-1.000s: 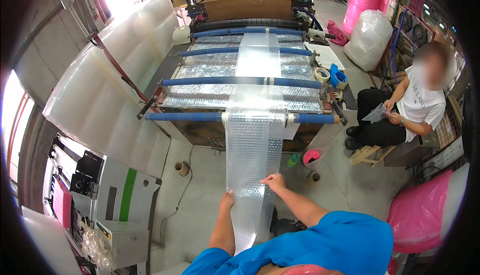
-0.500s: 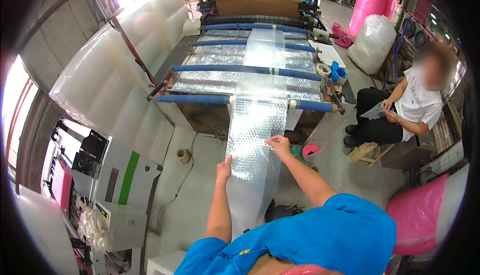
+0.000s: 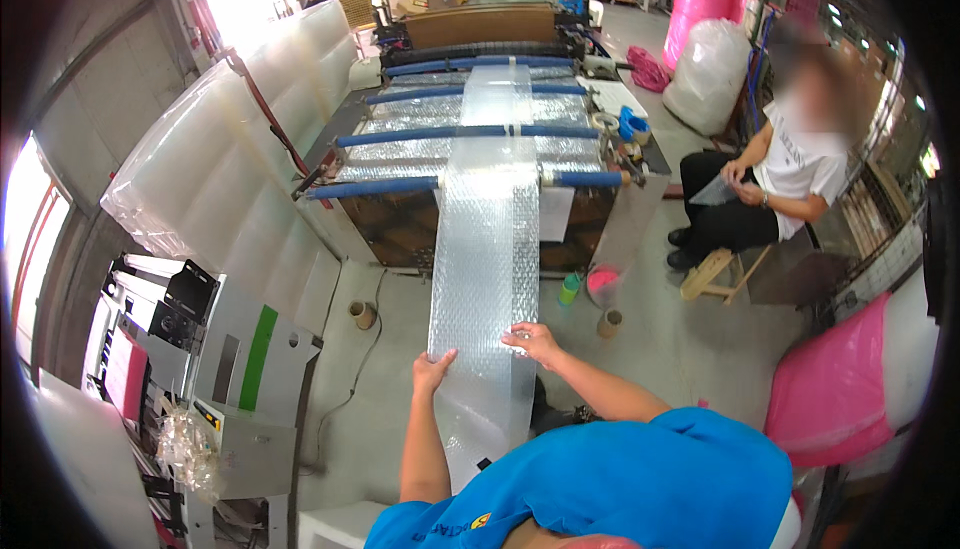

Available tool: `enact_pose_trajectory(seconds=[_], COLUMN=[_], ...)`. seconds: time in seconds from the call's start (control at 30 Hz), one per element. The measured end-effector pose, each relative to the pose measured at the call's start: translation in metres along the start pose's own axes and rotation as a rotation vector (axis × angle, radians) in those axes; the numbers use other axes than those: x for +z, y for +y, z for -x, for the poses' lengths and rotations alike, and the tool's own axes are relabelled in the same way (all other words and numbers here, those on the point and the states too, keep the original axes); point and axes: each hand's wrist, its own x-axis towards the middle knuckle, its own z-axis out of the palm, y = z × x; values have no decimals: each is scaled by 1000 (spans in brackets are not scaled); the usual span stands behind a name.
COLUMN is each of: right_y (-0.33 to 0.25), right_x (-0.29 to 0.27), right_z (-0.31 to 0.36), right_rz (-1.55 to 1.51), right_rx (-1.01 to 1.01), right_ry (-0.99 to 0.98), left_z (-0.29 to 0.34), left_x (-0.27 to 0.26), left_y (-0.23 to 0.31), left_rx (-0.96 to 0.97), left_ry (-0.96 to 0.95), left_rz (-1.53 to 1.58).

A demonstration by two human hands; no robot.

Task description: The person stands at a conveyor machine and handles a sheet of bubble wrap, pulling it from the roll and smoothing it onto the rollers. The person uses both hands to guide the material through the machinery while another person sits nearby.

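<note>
A long strip of clear bubble wrap point(image 3: 475, 259) runs from the machine over its front blue roller point(image 3: 380, 188) and down toward my body. My left hand point(image 3: 432, 372) is closed on the strip's left edge, thumb on top. Across from it, my right hand point(image 3: 533, 343) pinches the sheet near its right side, a little farther from me. Between the hands the wrap lies fairly flat. Its lower end drops past my blue shirt, where part of it is hidden.
A seated person point(image 3: 800, 164) at the right holds a clear sheet. White-and-grey equipment point(image 3: 240, 379) stands at the left, near large wrapped rolls point(image 3: 230, 139). Cardboard cores point(image 3: 363, 314), a green bottle point(image 3: 569, 290) and a pink-filled container point(image 3: 603, 284) are on the floor. A pink roll point(image 3: 830, 379) stands right.
Both hands have come closer to my body, still on the bubble wrap. The strip now hangs straighter and flatter from the roller. The whole view has shifted slightly.
</note>
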Motion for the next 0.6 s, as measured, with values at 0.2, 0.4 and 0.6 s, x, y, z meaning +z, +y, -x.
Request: enact_pose_trajectory(seconds=[0.2, 0.4, 0.6], right_y=[32, 16, -19], right_x=[19, 39, 54], right_z=[44, 60, 83], right_rz=[202, 107, 67], right_rx=[41, -73, -161], right_ry=[-2, 63, 91], left_z=[48, 74, 79], left_x=[-8, -28, -50], left_y=[-11, 13, 22], left_rx=[164, 263, 287], left_ry=[234, 416, 428], left_rz=[-66, -54, 67])
